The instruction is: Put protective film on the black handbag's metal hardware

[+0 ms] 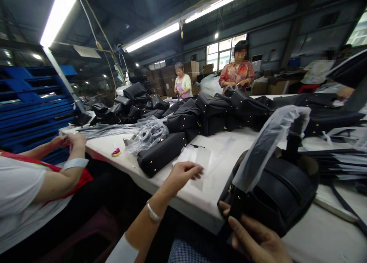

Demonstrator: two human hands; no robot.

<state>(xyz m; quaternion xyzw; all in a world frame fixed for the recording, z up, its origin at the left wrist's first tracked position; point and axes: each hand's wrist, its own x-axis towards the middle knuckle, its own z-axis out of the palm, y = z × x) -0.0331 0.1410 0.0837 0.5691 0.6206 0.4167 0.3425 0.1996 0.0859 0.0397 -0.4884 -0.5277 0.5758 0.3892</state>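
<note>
A black handbag (283, 190) stands tilted at the table's near edge on the right. Its raised handle is wrapped in a cloudy plastic sleeve (263, 152). My right hand (255, 236) pinches a black strap end at the bag's near side, thumb in front. My left hand (182, 175), with a silver bangle at the wrist, hovers by thin clear plastic bags (202, 159) lying on the table. Its fingers are loosely bent, and nothing shows in them. Just left of it lies another black handbag (162, 154) with gold studs.
Black bags (212, 110) are heaped along the back of the white table (107, 146). Crumpled plastic (149, 135) and a small pink item (116, 152) lie at left. Flat black pieces (335, 163) are stacked right. A co-worker's arm (63, 167) is at far left; other people stand behind.
</note>
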